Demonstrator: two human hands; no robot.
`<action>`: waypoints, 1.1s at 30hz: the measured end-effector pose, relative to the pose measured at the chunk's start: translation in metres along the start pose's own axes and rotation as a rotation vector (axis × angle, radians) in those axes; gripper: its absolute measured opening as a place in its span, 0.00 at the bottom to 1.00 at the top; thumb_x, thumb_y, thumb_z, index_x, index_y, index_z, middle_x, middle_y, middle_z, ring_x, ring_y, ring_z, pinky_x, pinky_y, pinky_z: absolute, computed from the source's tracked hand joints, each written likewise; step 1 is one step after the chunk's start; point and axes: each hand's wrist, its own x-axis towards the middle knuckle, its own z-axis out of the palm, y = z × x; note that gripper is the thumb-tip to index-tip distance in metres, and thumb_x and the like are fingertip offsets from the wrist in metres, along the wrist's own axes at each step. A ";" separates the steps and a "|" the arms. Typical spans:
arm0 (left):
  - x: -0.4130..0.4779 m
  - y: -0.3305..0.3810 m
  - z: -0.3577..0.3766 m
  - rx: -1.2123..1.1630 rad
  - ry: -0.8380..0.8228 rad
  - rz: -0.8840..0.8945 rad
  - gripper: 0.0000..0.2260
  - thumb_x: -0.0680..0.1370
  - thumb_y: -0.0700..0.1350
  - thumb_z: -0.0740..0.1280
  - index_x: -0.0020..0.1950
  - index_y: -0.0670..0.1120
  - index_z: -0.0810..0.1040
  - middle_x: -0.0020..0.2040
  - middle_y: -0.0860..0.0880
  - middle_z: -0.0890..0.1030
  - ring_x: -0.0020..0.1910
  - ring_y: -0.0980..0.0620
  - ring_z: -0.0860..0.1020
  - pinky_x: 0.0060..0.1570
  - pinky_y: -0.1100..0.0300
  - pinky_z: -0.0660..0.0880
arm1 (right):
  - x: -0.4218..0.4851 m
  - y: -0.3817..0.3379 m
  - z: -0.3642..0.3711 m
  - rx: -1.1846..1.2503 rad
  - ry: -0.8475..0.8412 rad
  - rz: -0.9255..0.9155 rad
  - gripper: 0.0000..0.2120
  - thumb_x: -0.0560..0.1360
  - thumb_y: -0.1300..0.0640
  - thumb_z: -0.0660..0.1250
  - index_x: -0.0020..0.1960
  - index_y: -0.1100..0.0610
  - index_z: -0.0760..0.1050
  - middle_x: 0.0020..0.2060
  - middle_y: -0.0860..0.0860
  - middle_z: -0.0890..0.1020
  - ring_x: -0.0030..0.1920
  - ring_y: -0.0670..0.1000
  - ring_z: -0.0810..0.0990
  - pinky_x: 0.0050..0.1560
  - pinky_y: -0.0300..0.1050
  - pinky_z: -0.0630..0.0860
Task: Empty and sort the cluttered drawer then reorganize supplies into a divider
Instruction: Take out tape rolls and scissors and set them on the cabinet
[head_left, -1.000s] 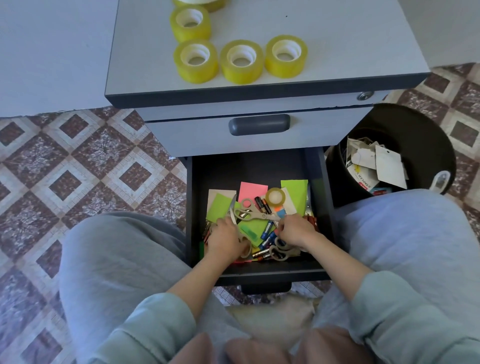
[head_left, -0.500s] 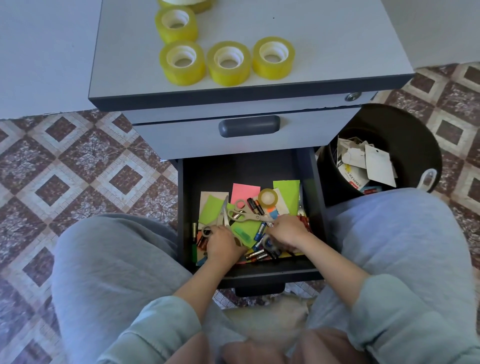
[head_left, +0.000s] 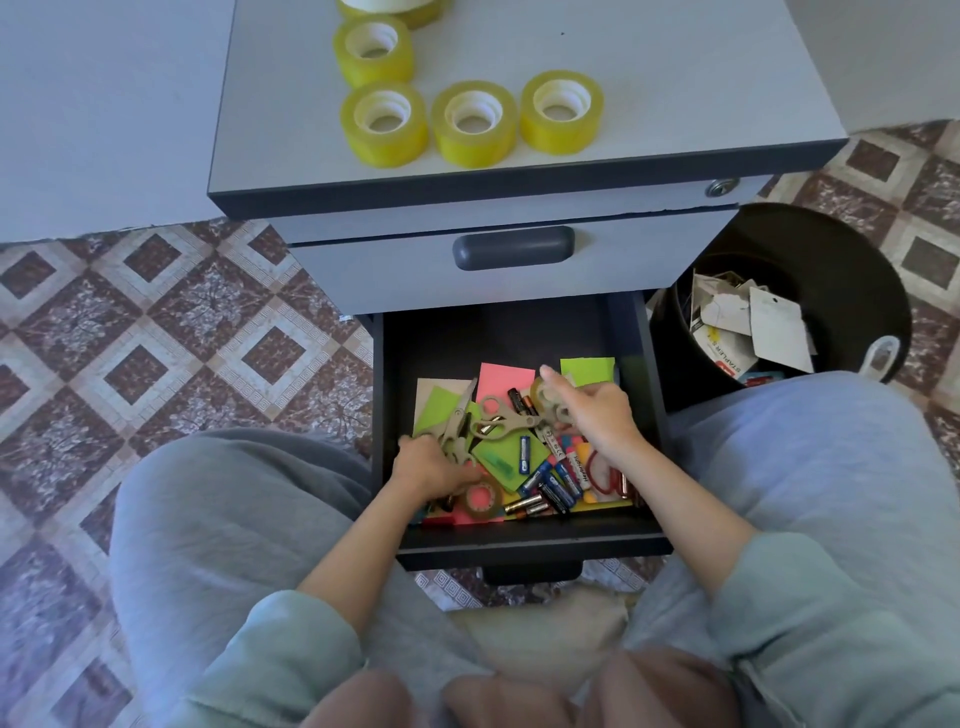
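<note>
The open dark drawer (head_left: 530, 545) holds a jumble of pink (head_left: 501, 379) and green sticky notes (head_left: 587, 366), batteries (head_left: 550, 483), red rubber bands (head_left: 602, 475) and a tape roll (head_left: 483, 500) near its front. My left hand (head_left: 428, 467) is at the drawer's left side, fingers curled on the handles of a pair of scissors (head_left: 460, 415) whose blades point away from me. A second pair of scissors (head_left: 506, 418) lies in the middle. My right hand (head_left: 592, 410) reaches to the back right and pinches a small clear tape roll (head_left: 544, 396), index finger stretched over it.
Several yellow tape rolls (head_left: 472, 122) stand on the grey cabinet top. The upper drawer (head_left: 513, 248) is closed. A black bin (head_left: 831, 260) with paper scraps stands right of the cabinet. My knees flank the drawer on a patterned tile floor.
My right hand moved from the drawer's front middle to the back right, onto the small tape roll. My left hand shifted slightly left with the scissors. The batteries are now uncovered.
</note>
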 end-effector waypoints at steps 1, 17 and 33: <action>0.002 -0.001 0.000 0.003 -0.041 -0.018 0.25 0.67 0.59 0.73 0.52 0.39 0.78 0.54 0.43 0.77 0.54 0.48 0.75 0.48 0.60 0.73 | 0.001 0.000 0.000 -0.045 -0.048 0.031 0.26 0.72 0.41 0.68 0.26 0.57 0.66 0.23 0.52 0.70 0.29 0.53 0.75 0.40 0.44 0.76; -0.026 0.003 -0.015 -0.052 -0.153 0.045 0.15 0.71 0.52 0.71 0.32 0.46 0.71 0.30 0.50 0.74 0.29 0.55 0.71 0.32 0.65 0.69 | -0.023 -0.005 0.000 -0.832 -0.280 -0.301 0.22 0.66 0.47 0.75 0.53 0.59 0.78 0.50 0.51 0.73 0.52 0.53 0.75 0.45 0.41 0.70; -0.109 0.020 -0.070 -0.075 0.140 0.374 0.14 0.69 0.55 0.72 0.39 0.45 0.75 0.37 0.45 0.73 0.37 0.53 0.73 0.39 0.64 0.70 | -0.089 -0.045 -0.066 -0.230 0.046 -0.937 0.20 0.63 0.46 0.75 0.33 0.61 0.72 0.29 0.46 0.72 0.30 0.44 0.70 0.31 0.31 0.64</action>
